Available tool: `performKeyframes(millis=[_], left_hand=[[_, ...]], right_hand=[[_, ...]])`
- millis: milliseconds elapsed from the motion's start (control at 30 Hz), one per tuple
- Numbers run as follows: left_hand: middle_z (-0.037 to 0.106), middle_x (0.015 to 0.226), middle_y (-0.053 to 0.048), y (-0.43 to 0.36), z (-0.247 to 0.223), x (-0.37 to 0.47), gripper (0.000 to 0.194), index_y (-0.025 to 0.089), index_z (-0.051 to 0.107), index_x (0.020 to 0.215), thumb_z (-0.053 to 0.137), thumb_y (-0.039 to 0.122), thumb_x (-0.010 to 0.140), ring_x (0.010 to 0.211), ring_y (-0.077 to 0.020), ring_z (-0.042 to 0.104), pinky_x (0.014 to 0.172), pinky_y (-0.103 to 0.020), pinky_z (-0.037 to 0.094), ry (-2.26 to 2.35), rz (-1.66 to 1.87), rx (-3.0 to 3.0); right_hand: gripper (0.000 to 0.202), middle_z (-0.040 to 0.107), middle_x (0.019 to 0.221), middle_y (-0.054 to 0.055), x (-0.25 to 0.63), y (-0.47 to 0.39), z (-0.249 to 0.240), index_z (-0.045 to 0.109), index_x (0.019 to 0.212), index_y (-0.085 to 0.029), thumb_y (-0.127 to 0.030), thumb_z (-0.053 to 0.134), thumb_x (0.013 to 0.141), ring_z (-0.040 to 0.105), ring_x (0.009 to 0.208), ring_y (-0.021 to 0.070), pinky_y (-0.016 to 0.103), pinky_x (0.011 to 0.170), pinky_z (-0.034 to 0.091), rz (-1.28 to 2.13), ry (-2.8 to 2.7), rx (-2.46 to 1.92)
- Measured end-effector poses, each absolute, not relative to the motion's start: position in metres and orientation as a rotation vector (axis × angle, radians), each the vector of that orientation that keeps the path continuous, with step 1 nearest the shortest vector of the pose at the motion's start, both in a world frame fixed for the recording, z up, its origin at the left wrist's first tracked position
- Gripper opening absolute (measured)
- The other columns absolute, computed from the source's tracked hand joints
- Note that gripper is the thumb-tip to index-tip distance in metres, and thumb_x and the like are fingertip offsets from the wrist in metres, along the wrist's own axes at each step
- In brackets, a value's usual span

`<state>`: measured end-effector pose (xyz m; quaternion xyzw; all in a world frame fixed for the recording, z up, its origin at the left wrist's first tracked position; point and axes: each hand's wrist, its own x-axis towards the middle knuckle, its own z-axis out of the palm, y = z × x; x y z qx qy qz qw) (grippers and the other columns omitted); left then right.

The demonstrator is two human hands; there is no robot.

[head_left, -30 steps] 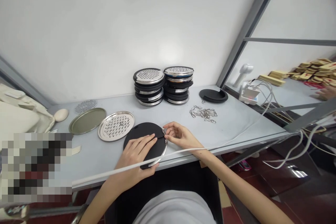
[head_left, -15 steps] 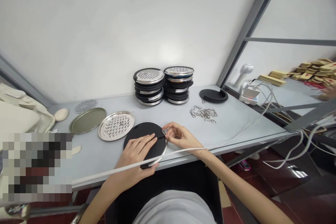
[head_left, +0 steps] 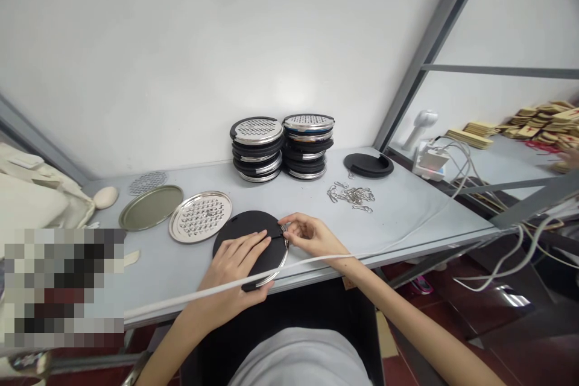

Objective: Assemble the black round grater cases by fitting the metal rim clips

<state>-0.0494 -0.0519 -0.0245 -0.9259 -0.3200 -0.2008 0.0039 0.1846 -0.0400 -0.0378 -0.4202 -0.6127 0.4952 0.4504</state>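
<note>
A round grater set (head_left: 246, 223), black face up with a silvery rim at its right side, lies near the table's front edge. My left hand (head_left: 235, 262) is laid across it, fingers on top and thumb at the near edge. At its right edge, my right hand (head_left: 310, 235) pinches a small metal wire clip (head_left: 284, 228), partly hidden by the fingertips. A loose pile of similar wire clips (head_left: 357, 194) rests beyond my right hand. Left of the set are a silver grater plate (head_left: 201, 217) and an olive-grey round plate (head_left: 151, 207).
Two stacks of round graters (head_left: 257, 151) stand against the wall. A black round holder (head_left: 368, 164) sits at right. A white cable (head_left: 362, 253) crosses in front of my forearms. A perforated disc (head_left: 148, 183) lies at back left. A handheld scanner (head_left: 420, 128) stands beyond the post.
The wire clip, upright before, now tips lower against the disc's edge, and my right fingers have closed nearer to it. My left hand stays in place.
</note>
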Motion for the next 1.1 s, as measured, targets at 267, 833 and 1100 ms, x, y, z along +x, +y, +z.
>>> performKeyframes(millis=[267, 833, 1100], left_hand=[[0.048, 0.140, -0.008, -0.0533, -0.0219, -0.0487, 0.060, 0.020, 0.042, 0.138, 0.060, 0.025, 0.081, 0.125, -0.0260, 0.045, 0.101, -0.040, 0.038, -0.997, -0.641, -2.912], [0.047, 0.141, -0.008, -0.0538, -0.0227, -0.0494, 0.059, 0.020, 0.041, 0.139, 0.059, 0.026, 0.082, 0.126, -0.0253, 0.044, 0.102, -0.040, 0.036, -1.005, -0.631, -2.912], [0.048, 0.140, -0.009, -0.0534, -0.0231, -0.0493, 0.059, 0.021, 0.042, 0.138, 0.059, 0.025, 0.082, 0.125, -0.0266, 0.046, 0.100, -0.041, 0.038, -1.005, -0.644, -2.910]], right_hand=[[0.042, 0.060, 0.074, 0.000, 0.1841, -0.0387, -0.0382, 0.063, 0.110, -0.015, -0.036, 0.073, 0.075, 0.055, 0.067, 0.0110, 0.027, 0.069, 0.047, 1.222, -1.490, -1.067], [0.036, 0.058, 0.073, -0.002, 0.1867, -0.0382, -0.0383, 0.065, 0.106, -0.017, -0.034, 0.072, 0.075, 0.052, 0.066, 0.0103, 0.026, 0.067, 0.045, 1.260, -1.491, -1.005], [0.034, 0.059, 0.074, -0.001, 0.1873, -0.0374, -0.0412, 0.064, 0.106, -0.018, -0.038, 0.070, 0.079, 0.055, 0.069, 0.0110, 0.026, 0.069, 0.045, 1.257, -1.485, -0.996]])
